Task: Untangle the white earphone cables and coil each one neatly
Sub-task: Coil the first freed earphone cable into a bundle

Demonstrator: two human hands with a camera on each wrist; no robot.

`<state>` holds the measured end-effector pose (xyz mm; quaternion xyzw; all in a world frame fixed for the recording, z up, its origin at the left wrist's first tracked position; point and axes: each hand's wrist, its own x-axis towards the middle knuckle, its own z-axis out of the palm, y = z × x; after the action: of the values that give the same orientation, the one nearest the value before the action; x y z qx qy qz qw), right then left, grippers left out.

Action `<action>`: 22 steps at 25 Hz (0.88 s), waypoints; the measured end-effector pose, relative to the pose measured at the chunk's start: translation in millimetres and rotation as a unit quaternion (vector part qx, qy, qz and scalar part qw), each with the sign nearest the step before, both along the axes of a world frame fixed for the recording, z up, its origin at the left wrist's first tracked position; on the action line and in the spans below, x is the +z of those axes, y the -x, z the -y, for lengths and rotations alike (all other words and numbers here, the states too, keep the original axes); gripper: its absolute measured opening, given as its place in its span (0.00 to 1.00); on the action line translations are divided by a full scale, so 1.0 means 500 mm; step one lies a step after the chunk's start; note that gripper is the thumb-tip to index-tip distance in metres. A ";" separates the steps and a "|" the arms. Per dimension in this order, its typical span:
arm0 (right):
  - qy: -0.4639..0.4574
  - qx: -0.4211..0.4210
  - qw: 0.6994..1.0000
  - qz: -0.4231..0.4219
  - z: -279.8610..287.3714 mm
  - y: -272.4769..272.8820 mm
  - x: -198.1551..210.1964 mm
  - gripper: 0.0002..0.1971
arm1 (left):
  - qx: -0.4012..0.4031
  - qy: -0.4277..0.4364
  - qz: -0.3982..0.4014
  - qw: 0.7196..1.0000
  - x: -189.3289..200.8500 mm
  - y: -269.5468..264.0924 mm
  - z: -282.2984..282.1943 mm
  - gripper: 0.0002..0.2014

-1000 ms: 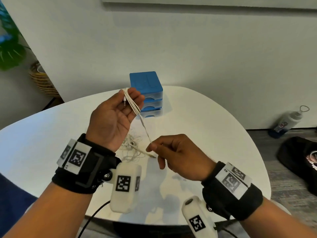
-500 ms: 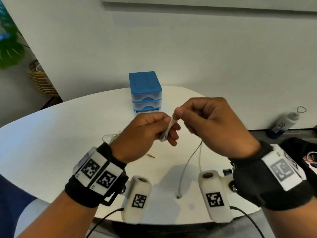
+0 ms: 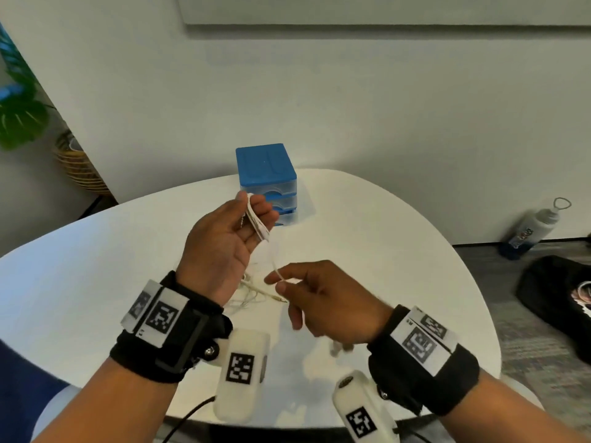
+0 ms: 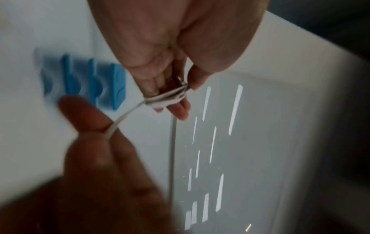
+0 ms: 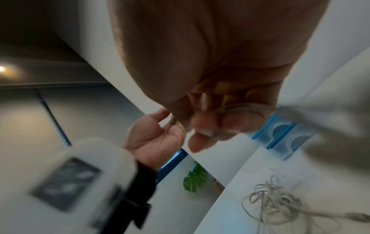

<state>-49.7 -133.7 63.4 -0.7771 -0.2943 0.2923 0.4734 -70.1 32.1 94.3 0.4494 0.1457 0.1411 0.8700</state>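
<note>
Here, the left hand (image 3: 224, 241) is raised palm-up above the white surface (image 3: 367, 251), its fingers (image 3: 265, 212) held nearly straight with several turns of a white earphone cable (image 3: 256, 219) wound around them. In the left wrist view the thumb presses the coil against the fingers (image 4: 180, 109), so the bundle is pinned in place. A free length of the same cable runs down from the coil to the right hand (image 3: 323, 302), which sits lower and nearer the body. There the thumb and forefinger pinch the strand, and the other fingers are loosely curled beneath; the cable is blurred between the two hands.

A second earphone cable (image 3: 252, 298) lies on the surface as a loose tangle, below and between the two hands, with its plug (image 3: 281, 300) pointing to the right. The right wrist view shows this heap (image 5: 274, 204) as a knot of loops, touching neither hand.

Behind the left hand, toward the wall, stands a small blue drawer unit (image 3: 267, 174) on the surface. On the floor to the right are a bottle (image 3: 531, 231) and a dark bag (image 3: 556, 295). A green plant (image 3: 19, 116) and a woven basket (image 3: 80, 167) stand at the far left.
</note>
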 end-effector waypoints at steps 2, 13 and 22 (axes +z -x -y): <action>0.022 0.033 0.999 0.033 -0.001 0.017 0.019 0.11 | 0.051 -0.244 -0.009 0.968 -0.013 0.002 0.003 0.11; -0.163 -0.080 0.975 0.127 0.061 -0.037 0.110 0.10 | -0.299 -0.241 -0.025 0.923 0.012 0.033 0.061 0.27; -0.213 -0.111 0.969 0.055 0.056 -0.055 0.059 0.07 | -0.290 -0.034 -0.039 0.956 0.016 0.033 0.037 0.15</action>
<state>-22.3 -161.8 93.0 -0.7006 -0.2876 0.1255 0.6408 -86.8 13.6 102.5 0.5066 0.0379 -0.1300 0.8515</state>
